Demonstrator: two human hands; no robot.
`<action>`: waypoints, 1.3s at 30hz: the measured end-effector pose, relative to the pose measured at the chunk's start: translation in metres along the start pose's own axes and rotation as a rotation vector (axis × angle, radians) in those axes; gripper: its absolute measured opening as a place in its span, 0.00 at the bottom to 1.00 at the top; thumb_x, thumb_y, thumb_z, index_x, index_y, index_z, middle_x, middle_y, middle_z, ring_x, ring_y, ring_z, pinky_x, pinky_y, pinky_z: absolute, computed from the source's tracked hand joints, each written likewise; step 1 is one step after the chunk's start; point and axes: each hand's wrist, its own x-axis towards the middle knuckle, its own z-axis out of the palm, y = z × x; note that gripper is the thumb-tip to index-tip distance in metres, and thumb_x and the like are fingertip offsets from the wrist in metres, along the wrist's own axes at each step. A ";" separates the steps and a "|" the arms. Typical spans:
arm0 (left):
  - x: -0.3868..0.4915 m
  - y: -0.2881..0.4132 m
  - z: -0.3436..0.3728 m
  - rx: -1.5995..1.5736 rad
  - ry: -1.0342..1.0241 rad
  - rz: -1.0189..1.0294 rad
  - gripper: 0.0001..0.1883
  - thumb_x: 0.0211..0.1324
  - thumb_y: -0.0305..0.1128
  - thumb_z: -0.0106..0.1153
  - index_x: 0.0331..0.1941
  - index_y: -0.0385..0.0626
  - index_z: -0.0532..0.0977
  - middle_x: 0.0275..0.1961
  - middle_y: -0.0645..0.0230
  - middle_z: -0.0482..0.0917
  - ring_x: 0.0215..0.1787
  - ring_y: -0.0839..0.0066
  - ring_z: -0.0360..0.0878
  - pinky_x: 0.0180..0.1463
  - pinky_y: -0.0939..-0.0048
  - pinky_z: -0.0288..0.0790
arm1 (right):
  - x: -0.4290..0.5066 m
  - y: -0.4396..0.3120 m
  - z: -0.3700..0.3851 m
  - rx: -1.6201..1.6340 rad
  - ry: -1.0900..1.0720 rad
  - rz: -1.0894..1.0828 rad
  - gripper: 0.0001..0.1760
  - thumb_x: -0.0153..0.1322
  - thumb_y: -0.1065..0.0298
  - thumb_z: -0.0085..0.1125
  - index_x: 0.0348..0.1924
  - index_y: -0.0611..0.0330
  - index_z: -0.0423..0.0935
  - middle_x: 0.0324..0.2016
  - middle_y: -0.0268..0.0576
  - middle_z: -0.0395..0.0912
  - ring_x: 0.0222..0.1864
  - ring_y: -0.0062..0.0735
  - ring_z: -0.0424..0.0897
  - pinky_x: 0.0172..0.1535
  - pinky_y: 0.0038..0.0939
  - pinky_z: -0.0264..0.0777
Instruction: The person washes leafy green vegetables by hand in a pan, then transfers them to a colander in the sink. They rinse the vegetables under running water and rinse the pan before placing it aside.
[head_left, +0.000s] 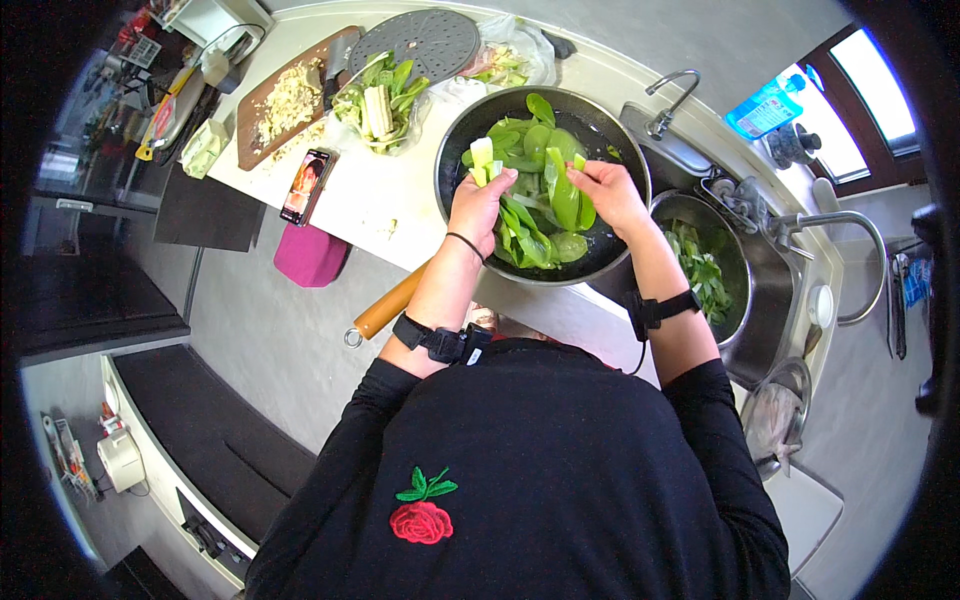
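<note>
A deep black wok (621, 136) with a wooden handle (391, 298) sits at the counter's edge, with leafy greens (516, 139) inside. Over its left half, my left hand (478, 208) grips a bunch of green vegetable stalks (484, 156), their pale cut ends pointing up and leaves hanging below the hand. Across from it, my right hand (611, 193) pinches a broad green leaf (564, 196) by its stem, above the greens in the wok. A black band circles each forearm.
In the sink (772, 292) stands a metal basin (739, 247) with more greens, below a faucet (862, 217). On the counter lie a wooden cutting board (259, 135) with chopped pale pieces, a cleaver (335, 64), bagged greens (379, 112), a perforated grey disc (416, 41) and a phone (306, 187).
</note>
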 end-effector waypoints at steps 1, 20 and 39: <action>-0.001 0.000 0.002 0.006 0.004 -0.001 0.08 0.53 0.30 0.61 0.37 0.47 0.73 0.28 0.75 0.73 0.27 0.81 0.70 0.32 0.76 0.69 | 0.004 0.004 -0.004 -0.034 0.104 0.033 0.10 0.68 0.65 0.60 0.31 0.65 0.78 0.22 0.32 0.77 0.24 0.17 0.71 0.31 0.22 0.65; -0.009 -0.009 0.013 0.055 0.013 -0.010 0.09 0.52 0.32 0.63 0.35 0.47 0.73 0.27 0.76 0.74 0.27 0.81 0.70 0.32 0.78 0.66 | 0.020 0.026 0.001 -0.437 0.236 -0.101 0.20 0.71 0.53 0.49 0.29 0.63 0.76 0.25 0.54 0.77 0.29 0.49 0.76 0.37 0.40 0.68; -0.008 -0.009 0.016 0.064 0.011 0.005 0.09 0.52 0.32 0.63 0.36 0.47 0.74 0.29 0.76 0.75 0.29 0.82 0.70 0.34 0.78 0.66 | 0.006 0.015 0.012 -0.981 0.313 0.071 0.25 0.66 0.50 0.57 0.48 0.58 0.69 0.49 0.57 0.71 0.44 0.51 0.77 0.45 0.42 0.72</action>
